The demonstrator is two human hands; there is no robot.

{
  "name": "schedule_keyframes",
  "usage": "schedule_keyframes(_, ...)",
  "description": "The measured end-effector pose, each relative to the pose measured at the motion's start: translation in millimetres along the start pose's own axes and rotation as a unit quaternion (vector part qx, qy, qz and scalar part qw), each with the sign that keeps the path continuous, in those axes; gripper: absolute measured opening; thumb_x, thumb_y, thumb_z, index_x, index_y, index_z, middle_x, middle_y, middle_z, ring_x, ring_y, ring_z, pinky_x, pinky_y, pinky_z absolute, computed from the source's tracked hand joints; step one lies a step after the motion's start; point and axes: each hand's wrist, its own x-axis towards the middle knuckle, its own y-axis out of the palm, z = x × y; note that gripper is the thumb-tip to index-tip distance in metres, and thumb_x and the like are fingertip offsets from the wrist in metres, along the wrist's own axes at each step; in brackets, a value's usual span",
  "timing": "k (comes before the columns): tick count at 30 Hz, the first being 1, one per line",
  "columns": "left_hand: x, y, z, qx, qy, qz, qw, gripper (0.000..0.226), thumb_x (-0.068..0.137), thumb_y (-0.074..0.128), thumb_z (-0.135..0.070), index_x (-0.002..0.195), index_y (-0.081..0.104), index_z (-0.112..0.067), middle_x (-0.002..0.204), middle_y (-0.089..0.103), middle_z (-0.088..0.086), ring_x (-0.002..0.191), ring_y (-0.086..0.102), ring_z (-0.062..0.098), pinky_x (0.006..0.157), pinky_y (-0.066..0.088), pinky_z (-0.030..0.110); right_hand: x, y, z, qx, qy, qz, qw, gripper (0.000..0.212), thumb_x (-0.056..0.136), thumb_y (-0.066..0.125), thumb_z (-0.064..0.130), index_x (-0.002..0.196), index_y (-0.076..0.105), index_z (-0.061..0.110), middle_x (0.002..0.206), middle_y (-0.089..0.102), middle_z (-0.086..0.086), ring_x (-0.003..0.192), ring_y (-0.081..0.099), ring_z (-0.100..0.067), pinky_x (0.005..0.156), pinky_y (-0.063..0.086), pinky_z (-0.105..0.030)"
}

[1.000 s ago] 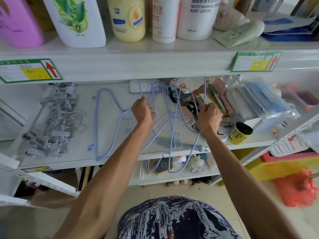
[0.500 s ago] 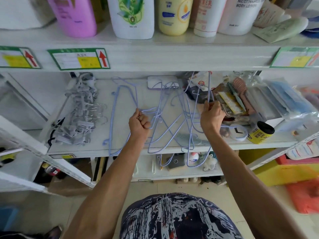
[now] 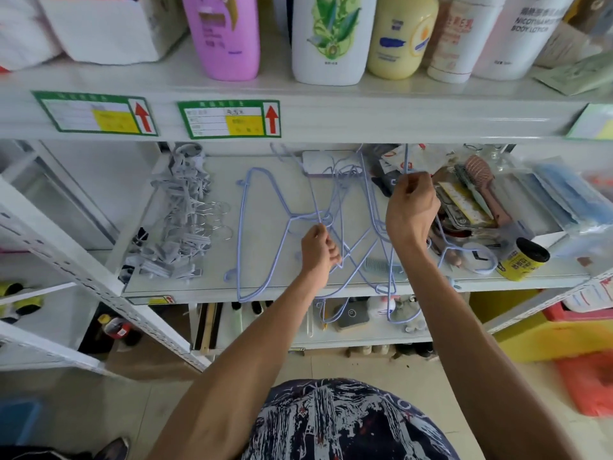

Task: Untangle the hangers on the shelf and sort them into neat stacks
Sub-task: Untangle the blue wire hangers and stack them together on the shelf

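Left hand (image 3: pixel 318 249) and right hand (image 3: pixel 411 210) each pinch wire in the tangled hangers (image 3: pixel 326 216); a hard pull could drag the comb (image 3: pixel 381 267) off the shelf (image 3: pixel 219 258)

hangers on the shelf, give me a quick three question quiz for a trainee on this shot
1. True or false: the left hand and the right hand both grip blue wire hangers.
2. The grey clip hangers lie: A) left of the blue ones, B) right of them, C) on the upper shelf.
3. Fill in: the black-lidded jar at the shelf's right end is ___.
Key: 1 true; 2 A; 3 yellow.
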Motion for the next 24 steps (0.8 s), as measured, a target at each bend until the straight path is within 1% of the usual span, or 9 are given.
schedule_keyframes(3, -2, 6, 6, 0.103, 0.046, 0.027, 0.993, 0.039, 0.103, 0.044, -0.026, 0.067, 0.033, -0.02, 0.052, 0.025, -0.004, 0.042, 0.02, 0.011, 0.042, 0.018, 0.019, 2, 6, 21, -0.007, -0.031, -0.02, 0.999, 0.022, 0.099, 0.042, 0.016, 0.097, 0.06, 0.005, 0.075, 0.061, -0.006, 0.068, 0.053, -0.027, 0.064, 0.039, -0.039)
schedule_keyframes(5, 0, 13, 5, 0.182, 0.068, 0.042, 0.98, 0.036, 0.098, 0.049, -0.03, 0.066, 0.036, -0.021, 0.053, 0.03, -0.003, 0.041, 0.026, 0.013, 0.044, 0.026, 0.021, 4, 10, 29, -0.012, -0.042, -0.026, 0.999, 0.02, 0.098, 0.041, 0.013, 0.096, 0.059, 0.005, 0.077, 0.062, -0.011, 0.071, 0.054, -0.032, 0.063, 0.04, -0.041)
schedule_keyframes(8, 2, 28, 10, 0.338, 0.122, 0.064, 0.931, 0.031, 0.093, 0.049, -0.038, 0.07, 0.046, -0.017, 0.055, 0.049, 0.001, 0.048, 0.049, 0.026, 0.052, 0.045, 0.033, 8, 12, 37, -0.025, -0.051, -0.026, 0.998, 0.017, 0.098, 0.039, 0.011, 0.094, 0.055, 0.005, 0.069, 0.053, -0.005, 0.063, 0.047, -0.029, 0.057, 0.028, -0.036)
schedule_keyframes(11, 1, 42, 15, 0.416, 0.145, 0.082, 0.894, 0.031, 0.098, 0.046, -0.029, 0.073, 0.045, -0.012, 0.066, 0.055, 0.009, 0.066, 0.055, 0.03, 0.057, 0.035, 0.034, 13, 14, 41, -0.06, -0.061, -0.011, 0.996, 0.014, 0.098, 0.036, 0.007, 0.09, 0.047, 0.008, 0.062, 0.045, 0.0, 0.054, 0.042, -0.024, 0.052, 0.02, -0.033)
schedule_keyframes(14, 4, 51, 24, 0.454, 0.133, 0.094, 0.876, 0.03, 0.099, 0.045, -0.027, 0.08, 0.05, -0.005, 0.074, 0.061, 0.015, 0.07, 0.059, 0.033, 0.061, 0.041, 0.036, 11, 22, 40, -0.127, -0.105, 0.047, 0.985, 0.017, 0.093, 0.033, 0.0, 0.102, 0.048, 0.004, 0.07, 0.054, -0.009, 0.055, 0.047, -0.026, 0.05, 0.033, -0.034)
schedule_keyframes(16, 8, 55, 30, 0.478, 0.113, 0.102, 0.865, 0.026, 0.097, 0.043, -0.024, 0.09, 0.057, -0.003, 0.088, 0.066, 0.019, 0.079, 0.064, 0.036, 0.064, 0.044, 0.037, 5, 27, 36, -0.201, -0.129, 0.093, 0.966, 0.036, 0.089, 0.037, -0.004, 0.123, 0.045, 0.003, 0.086, 0.059, -0.014, 0.066, 0.055, -0.031, 0.054, 0.043, -0.04)
schedule_keyframes(19, 9, 60, 36, 0.49, 0.096, 0.11, 0.86, 0.026, 0.096, 0.042, -0.023, 0.102, 0.061, -0.005, 0.104, 0.067, 0.022, 0.092, 0.065, 0.039, 0.066, 0.042, 0.034, -3, 32, 25, -0.291, -0.163, 0.149, 0.931, 0.039, 0.088, 0.038, -0.004, 0.125, 0.043, 0.007, 0.105, 0.061, -0.018, 0.08, 0.064, -0.036, 0.059, 0.047, -0.04)
schedule_keyframes(22, 12, 64, 39, 0.492, 0.102, 0.118, 0.856, 0.027, 0.097, 0.047, -0.028, 0.097, 0.061, -0.004, 0.097, 0.069, 0.02, 0.083, 0.069, 0.036, 0.063, 0.051, 0.034, 2, 28, 11, -0.378, -0.192, 0.185, 0.886, 0.029, 0.096, 0.036, -0.001, 0.121, 0.048, 0.006, 0.107, 0.061, -0.018, 0.089, 0.066, -0.038, 0.062, 0.042, -0.037)
schedule_keyframes(24, 17, 66, 41, 0.491, 0.109, 0.128, 0.855, 0.027, 0.097, 0.053, -0.026, 0.089, 0.061, -0.002, 0.086, 0.07, 0.021, 0.068, 0.071, 0.035, 0.057, 0.059, 0.042, 9, 21, 3, -0.438, -0.217, 0.2, 0.849, 0.028, 0.099, 0.036, 0.0, 0.122, 0.052, 0.004, 0.112, 0.062, -0.02, 0.095, 0.066, -0.038, 0.064, 0.041, -0.036)
